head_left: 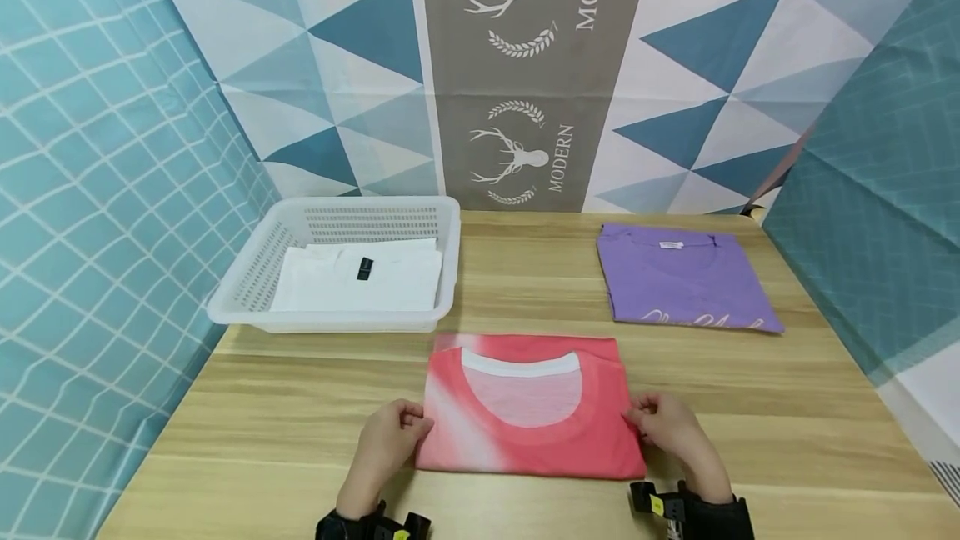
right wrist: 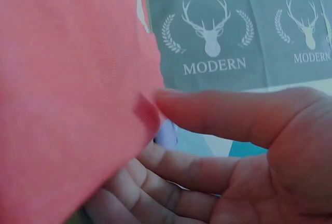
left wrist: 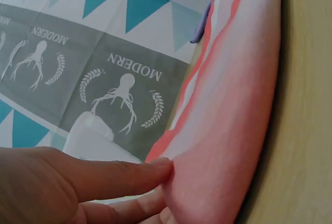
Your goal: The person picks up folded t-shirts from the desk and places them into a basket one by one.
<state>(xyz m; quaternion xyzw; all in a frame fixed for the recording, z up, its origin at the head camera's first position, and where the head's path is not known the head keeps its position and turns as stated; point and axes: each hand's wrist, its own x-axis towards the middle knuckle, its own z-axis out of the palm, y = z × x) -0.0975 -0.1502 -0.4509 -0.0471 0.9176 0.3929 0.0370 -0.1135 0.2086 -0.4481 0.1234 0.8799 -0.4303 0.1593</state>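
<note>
A folded red T-shirt (head_left: 607, 423) with a pale fade and a white neckband lies on the table, its collar facing up. At its left edge, my left hand (head_left: 392, 438) pinches the fabric. In the left wrist view the thumb (left wrist: 124, 177) presses on top of the shirt (left wrist: 228, 110) while the other fingers go beneath. My right hand (head_left: 670, 425) pinches the opposite edge. Seen from the right wrist, the thumb (right wrist: 218, 112) lies against the red fabric (right wrist: 78, 79), with the fingers curled under it and their tips partly hidden.
A white plastic basket (head_left: 446, 273) holding folded white clothing (head_left: 397, 286) with a black label stands at the back left. The folded purple T-shirt (head_left: 682, 282) lies at the back right of the wooden table (head_left: 262, 423). Patterned cloths (head_left: 525, 73) hang behind and at both sides.
</note>
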